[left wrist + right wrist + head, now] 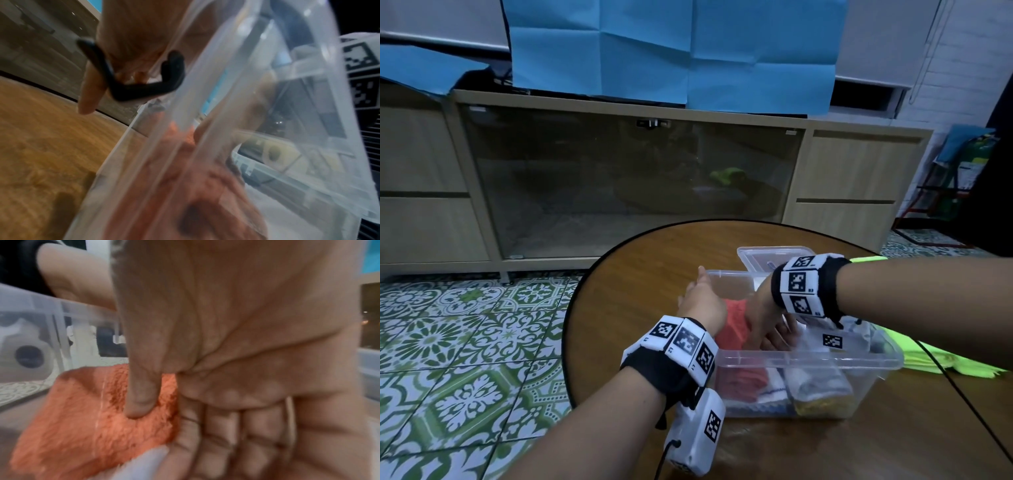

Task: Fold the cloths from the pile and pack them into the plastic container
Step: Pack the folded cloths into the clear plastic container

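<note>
Sitting at the left end of the plastic container [808, 356] on the desk [637, 274], the orange cloth [732, 330] is pinched by the right hand [770, 320], likely for seating, while the straight-fingered left hand [702, 301] is laid along the wall, apparently as bracing.

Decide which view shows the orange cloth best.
The right wrist view: the orange cloth is close, its fluffy pile clear, the right hand pressing a thumb into it. The head view shows a partly hidden strip inside the plastic container; the left wrist view, a blur through its wall.
</note>
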Action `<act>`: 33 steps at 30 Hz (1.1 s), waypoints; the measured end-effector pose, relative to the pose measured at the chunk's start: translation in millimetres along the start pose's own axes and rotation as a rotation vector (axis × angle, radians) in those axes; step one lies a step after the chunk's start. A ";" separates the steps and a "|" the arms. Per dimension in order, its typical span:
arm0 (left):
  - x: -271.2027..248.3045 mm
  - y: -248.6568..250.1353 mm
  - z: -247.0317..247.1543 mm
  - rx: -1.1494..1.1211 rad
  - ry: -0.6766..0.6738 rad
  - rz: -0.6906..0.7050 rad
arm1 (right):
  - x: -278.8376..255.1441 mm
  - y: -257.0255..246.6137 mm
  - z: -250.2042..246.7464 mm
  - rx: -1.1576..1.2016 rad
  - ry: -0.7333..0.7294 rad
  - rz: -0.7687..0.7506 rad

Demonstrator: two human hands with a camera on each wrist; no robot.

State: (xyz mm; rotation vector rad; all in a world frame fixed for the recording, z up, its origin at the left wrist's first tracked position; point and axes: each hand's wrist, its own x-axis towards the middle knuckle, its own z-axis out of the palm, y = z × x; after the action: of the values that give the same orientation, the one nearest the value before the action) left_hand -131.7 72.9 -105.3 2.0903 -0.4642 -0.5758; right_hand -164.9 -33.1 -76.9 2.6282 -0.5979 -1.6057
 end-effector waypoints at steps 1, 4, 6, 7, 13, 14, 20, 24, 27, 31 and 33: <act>-0.7 -0.6 0.6 -0.004 0.001 0.001 | -5.8 -0.8 -0.9 -0.031 0.036 0.009; -1.2 -2.2 2.1 0.002 0.019 0.015 | -32.8 1.4 -11.5 -0.182 0.246 0.014; -1.1 -3.5 2.6 0.020 0.033 0.029 | -46.8 4.6 -19.9 -0.223 0.460 -0.116; -1.6 -3.9 2.7 0.027 0.036 0.032 | -47.1 6.0 -23.0 -0.195 0.496 -0.211; -4.4 -3.4 1.7 0.045 0.038 0.016 | -12.4 13.4 -7.2 -0.155 0.142 -0.289; -3.8 -4.4 1.6 0.051 0.037 0.017 | -11.2 14.7 -5.7 -0.156 0.136 -0.294; -3.0 -2.4 1.7 0.154 0.067 0.015 | -55.0 57.3 -4.1 0.084 0.366 -0.335; -8.3 4.1 -0.9 0.357 0.048 0.008 | -72.2 112.8 18.7 0.086 0.788 -0.026; -13.9 12.6 -1.2 0.622 0.054 0.023 | -67.2 133.4 52.1 0.234 0.806 0.039; -20.2 24.3 0.6 1.115 0.085 0.169 | -47.5 127.0 81.3 0.526 0.771 -0.110; -20.9 32.8 3.2 1.232 0.034 0.295 | -31.8 127.3 82.5 0.569 0.804 -0.108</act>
State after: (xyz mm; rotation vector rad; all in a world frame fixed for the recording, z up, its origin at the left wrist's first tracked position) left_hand -154.3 64.2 -74.6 3.0528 -1.3155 -0.0157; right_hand -289.0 -125.1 -63.7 3.3647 -0.9369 -0.2682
